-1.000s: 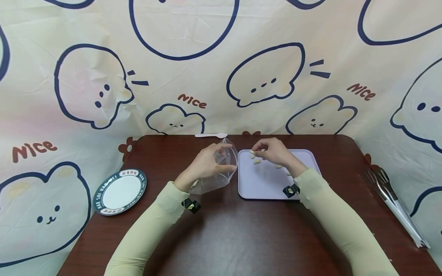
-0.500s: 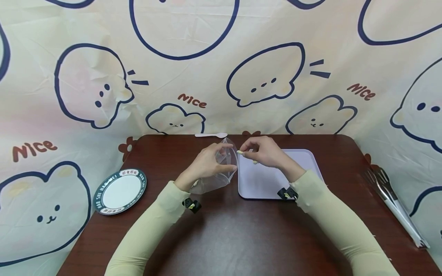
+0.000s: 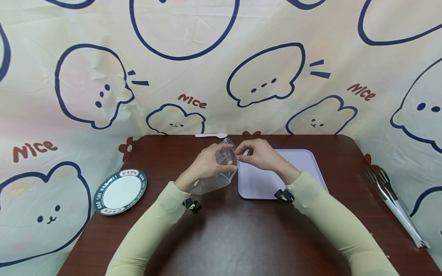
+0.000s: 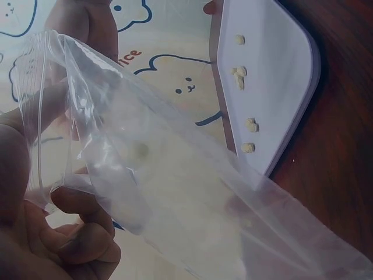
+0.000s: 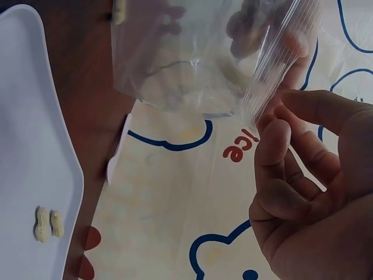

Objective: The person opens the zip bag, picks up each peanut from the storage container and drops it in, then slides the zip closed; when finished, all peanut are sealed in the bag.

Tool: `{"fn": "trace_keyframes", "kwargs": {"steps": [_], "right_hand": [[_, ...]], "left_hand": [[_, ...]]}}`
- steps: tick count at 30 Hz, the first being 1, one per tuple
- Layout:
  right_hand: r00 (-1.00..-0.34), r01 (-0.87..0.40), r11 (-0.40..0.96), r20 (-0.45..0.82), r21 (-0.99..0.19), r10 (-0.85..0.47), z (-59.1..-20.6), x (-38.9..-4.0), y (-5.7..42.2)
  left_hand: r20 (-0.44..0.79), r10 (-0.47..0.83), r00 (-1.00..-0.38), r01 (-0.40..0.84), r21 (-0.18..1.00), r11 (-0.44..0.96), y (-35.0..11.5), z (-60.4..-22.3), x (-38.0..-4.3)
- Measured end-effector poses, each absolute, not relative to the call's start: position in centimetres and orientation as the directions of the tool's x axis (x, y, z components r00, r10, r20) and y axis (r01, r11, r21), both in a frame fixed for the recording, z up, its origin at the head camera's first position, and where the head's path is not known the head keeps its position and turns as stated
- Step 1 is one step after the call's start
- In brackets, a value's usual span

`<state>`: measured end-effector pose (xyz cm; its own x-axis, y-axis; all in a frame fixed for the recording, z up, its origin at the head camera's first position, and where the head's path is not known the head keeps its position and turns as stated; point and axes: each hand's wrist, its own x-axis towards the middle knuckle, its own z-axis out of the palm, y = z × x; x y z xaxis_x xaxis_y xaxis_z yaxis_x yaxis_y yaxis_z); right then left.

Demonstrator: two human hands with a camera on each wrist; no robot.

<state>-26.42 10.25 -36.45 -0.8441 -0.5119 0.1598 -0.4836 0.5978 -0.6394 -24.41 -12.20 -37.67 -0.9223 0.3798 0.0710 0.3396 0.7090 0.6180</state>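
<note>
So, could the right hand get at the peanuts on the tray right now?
Likely yes: both wrist views show uncovered peanuts on the tray, and the right hand is close by, at the bag.

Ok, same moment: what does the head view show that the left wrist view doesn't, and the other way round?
Only the head view: the plate, the spoon, the forked utensil and the sleeves.

Only the left wrist view: a clear look at the peanuts on the tray, which the right arm partly covers in the head view, and at the ridged strip near the mouth of the bag.

Both: bag, tray, both hands, the table and the printed sheet behind.
</note>
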Motion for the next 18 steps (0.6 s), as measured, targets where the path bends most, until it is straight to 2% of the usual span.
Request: {"fn": "trace_keyframes", "kwargs": {"steps": [7,18], "right_hand": [[-0.859,-0.475,0.615,0.178,-0.630,-0.480,-36.4,-26.6,10.6],[-0.910,-0.373,0.631,0.133,-0.680,-0.393,-38.3,-29.0,12.7]], "left_hand": [[0.071,0.383,-0.921,0.343,0.615,0.711,-12.1,-37.5,-24.4],[0.074,0.385,-0.920,0.347,0.608,0.714,-12.2,-37.5,-24.4]]}}
